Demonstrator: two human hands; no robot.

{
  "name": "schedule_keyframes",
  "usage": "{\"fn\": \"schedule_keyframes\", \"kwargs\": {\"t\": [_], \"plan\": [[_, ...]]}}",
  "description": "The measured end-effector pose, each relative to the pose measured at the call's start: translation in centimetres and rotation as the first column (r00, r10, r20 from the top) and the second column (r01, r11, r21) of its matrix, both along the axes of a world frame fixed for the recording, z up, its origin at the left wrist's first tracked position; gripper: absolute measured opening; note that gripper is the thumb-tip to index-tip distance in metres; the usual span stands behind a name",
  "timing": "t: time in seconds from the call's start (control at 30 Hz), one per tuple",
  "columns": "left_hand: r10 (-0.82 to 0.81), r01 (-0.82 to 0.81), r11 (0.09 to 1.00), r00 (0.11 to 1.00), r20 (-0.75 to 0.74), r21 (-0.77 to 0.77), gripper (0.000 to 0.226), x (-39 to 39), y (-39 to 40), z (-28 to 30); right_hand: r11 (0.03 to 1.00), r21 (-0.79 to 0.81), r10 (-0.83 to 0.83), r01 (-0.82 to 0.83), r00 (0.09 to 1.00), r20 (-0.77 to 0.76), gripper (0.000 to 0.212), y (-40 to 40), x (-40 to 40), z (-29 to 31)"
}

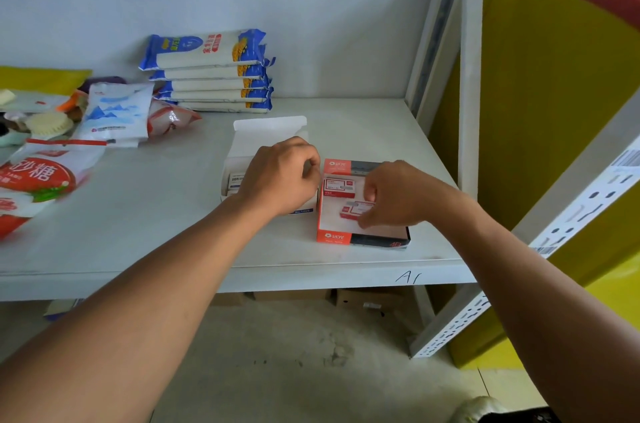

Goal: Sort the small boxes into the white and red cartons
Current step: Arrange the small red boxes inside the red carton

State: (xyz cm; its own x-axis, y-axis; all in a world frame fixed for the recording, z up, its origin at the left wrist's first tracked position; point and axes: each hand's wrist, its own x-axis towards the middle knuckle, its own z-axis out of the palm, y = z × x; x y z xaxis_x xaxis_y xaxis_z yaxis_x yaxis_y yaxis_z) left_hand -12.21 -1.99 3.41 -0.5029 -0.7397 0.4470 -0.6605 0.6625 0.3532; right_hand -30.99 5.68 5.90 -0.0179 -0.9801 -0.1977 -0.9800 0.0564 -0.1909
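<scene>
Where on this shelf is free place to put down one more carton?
Bare shelf lies along the front edge, left of the white carton, and behind the red carton toward the right post. The left end, with bags, is crowded.

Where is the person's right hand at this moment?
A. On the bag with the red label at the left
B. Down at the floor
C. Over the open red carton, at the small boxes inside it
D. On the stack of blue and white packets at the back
C: the right hand reaches into the open red carton, fingers at a small red box area, while the left hand is over the white carton.
</scene>
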Motion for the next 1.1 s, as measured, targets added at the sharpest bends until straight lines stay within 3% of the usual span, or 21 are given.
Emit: {"fn": "schedule_keyframes", "kwargs": {"t": [0.1,0.2,0.3,0.47,0.6,0.87,0.97,1.1], "plan": [[-0.003,0.003,1.000,1.000,0.007,-0.012,0.012,0.0,-0.1,-0.1,0.990,0.046,-0.132,0.134,0.990,-0.040,0.061,-0.1,0.1,0.3],[-0.004,0.004,1.000,1.000,0.001,-0.011,0.013,-0.2,-0.2,-0.2,0.983,0.090,-0.167,0.163,0.985,0.042,0.043,-0.5,0.4,0.0],[-0.005,0.005,1.000,1.000,0.001,-0.007,0.014,-0.2,-0.2,-0.4,0.994,0.005,-0.109,0.109,0.991,0.073,0.026,-0.5,-0.3,0.6],[-0.024,0.024,0.999,0.999,0.026,-0.023,0.015,-0.2,-0.3,-0.5,0.990,0.101,0.090,-0.093,0.995,0.029,0.061,0.3,-0.9,0.1],[-0.043,0.047,0.998,0.996,0.072,-0.049,0.013,-0.5,-0.3,-0.4,0.989,0.057,0.136,-0.135,0.991,-0.014,0.052,0.1,-1.1,-1.2],[-0.054,0.059,0.996,0.994,0.092,-0.060,0.019,-0.9,-0.3,-0.5,0.999,-0.005,0.037,-0.036,0.997,0.074,0.045,-0.1,-1.6,-0.9],[-0.066,0.075,0.994,0.991,0.115,-0.073,0.021,-0.9,-0.1,-0.6,0.996,-0.088,-0.016,0.019,0.999,0.033,0.044,-0.2,-1.8,-0.7],[-0.081,0.104,0.988,0.978,0.195,-0.110,0.025,-0.8,-0.1,-0.9,0.986,-0.148,-0.093,0.073,0.986,-0.137,0.041,-0.3,-1.8,-0.6]]}}
